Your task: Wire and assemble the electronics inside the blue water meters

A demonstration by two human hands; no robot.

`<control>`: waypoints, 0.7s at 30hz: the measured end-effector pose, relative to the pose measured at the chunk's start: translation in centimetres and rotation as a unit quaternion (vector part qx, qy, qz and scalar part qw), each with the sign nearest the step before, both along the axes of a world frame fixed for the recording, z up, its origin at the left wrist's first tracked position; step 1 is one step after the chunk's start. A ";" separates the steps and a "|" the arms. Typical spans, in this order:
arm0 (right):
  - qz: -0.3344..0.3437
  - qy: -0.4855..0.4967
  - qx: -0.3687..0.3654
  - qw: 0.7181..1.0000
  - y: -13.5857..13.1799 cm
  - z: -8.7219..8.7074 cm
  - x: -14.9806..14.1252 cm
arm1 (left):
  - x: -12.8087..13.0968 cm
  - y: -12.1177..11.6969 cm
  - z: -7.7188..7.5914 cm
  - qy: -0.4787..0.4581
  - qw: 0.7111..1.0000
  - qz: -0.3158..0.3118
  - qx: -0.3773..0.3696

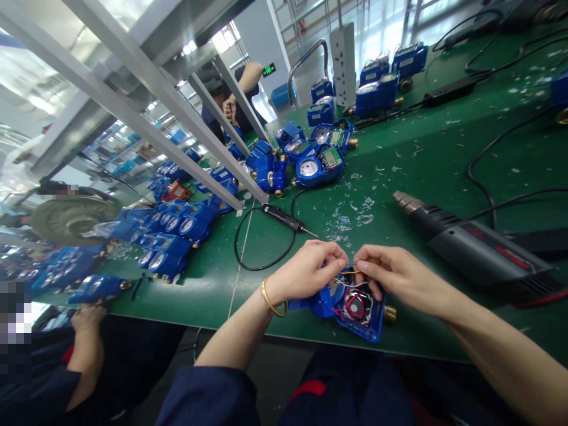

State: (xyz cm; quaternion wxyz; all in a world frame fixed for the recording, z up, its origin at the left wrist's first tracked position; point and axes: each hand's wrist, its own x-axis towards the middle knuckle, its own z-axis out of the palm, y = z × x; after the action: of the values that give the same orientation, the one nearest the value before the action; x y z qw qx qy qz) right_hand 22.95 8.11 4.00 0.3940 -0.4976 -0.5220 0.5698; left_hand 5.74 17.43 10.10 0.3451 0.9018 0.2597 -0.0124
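In front of me, near the table's front edge, lies a blue water meter (361,319) with its housing open. Red and black wires show inside the housing, and a brass fitting sticks out on the right. My left hand (313,269) is closed in a pinch above the meter's left side. Opposite it, my right hand (394,275) pinches too. Thin wires (351,271), one of them yellow, run between the fingertips of both hands. The exact grip points are partly hidden by the fingers.
A heat gun (479,248) lies on the right of the green table (426,160). An electric screwdriver (284,219) with a looped cord lies ahead. Several blue meters (317,165) stand beyond and to the left. Metal frame bars rise at left. Co-workers sit left and across.
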 end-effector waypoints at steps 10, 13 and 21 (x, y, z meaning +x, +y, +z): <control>-0.015 -0.008 0.001 1.000 -0.3 0.3 -0.5 | 0.2 0.1 -0.7 -0.009 1.000 -0.014 -0.004; -0.018 -0.020 0.012 1.000 -0.4 0.2 -0.5 | 0.3 0.2 -0.8 -0.020 1.000 -0.013 -0.009; -0.011 0.015 0.001 1.000 -0.4 0.1 -0.3 | 0.4 0.3 -1.2 -0.030 0.993 0.058 -0.097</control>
State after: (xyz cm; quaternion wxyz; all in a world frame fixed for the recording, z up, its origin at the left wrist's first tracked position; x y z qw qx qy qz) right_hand 22.62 7.74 4.11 0.4082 -0.4942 -0.5116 0.5722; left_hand 6.13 17.71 8.91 0.4387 0.8474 0.2989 0.0101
